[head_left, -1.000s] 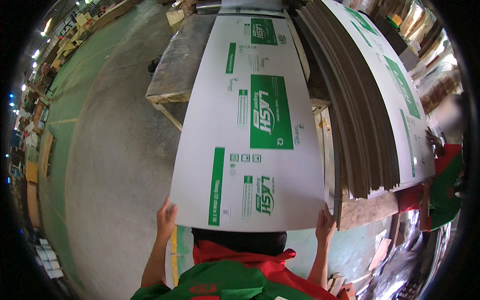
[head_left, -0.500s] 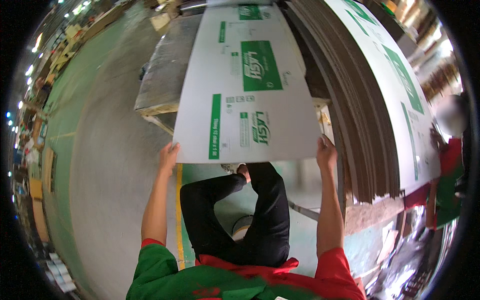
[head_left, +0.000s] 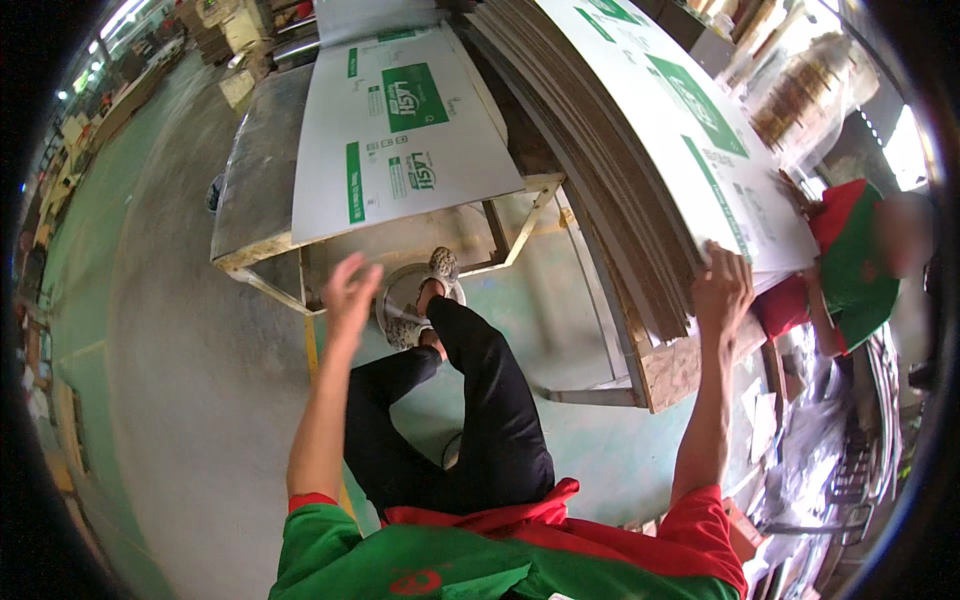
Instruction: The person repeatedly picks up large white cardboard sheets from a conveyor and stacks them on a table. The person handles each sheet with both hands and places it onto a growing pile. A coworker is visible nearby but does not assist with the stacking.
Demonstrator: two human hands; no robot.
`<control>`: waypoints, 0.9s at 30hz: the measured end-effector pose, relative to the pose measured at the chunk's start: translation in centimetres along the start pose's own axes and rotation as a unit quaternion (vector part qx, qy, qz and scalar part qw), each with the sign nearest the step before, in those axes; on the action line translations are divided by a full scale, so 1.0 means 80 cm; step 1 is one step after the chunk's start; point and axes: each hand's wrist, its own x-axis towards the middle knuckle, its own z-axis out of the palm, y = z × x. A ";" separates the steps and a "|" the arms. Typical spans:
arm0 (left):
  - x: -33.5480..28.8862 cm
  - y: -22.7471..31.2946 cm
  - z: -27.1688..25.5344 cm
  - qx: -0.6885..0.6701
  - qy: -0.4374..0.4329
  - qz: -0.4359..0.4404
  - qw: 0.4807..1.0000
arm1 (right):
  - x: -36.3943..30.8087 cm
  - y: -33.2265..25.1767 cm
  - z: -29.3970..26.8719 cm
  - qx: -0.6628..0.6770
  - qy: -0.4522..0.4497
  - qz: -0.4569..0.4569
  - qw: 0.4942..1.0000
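My left hand [head_left: 350, 292] is raised in the air, empty, with its fingers apart and slightly blurred. It is near the front edge of a low table. A white cardboard sheet [head_left: 470, 165] with green print lies flat on that table, out of my grasp. My right hand [head_left: 722, 290] is at the near corner of a tall stack to my right, its bent fingers closed on the edge of the top cardboard sheet [head_left: 755, 195], also white with green print. My fingertips are partly hidden there.
Brown edges of the cardboard stack [head_left: 625, 215] rise beside the table. A co-worker in a green and red shirt [head_left: 855, 270] stands at right, a hand [head_left: 798, 192] at the top sheet. My feet rest near a round base [head_left: 395, 300] under the table's wooden frame [head_left: 400, 225].
Both hands have let go of the white sheet, which now lies farther forward on the table. My right hand has moved right to the stack; my left is lifted. The view has turned right.
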 end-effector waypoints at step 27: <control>-0.290 0.130 -0.132 -0.066 0.011 -0.061 0.996 | -0.202 0.019 -0.078 0.360 -0.143 0.438 0.811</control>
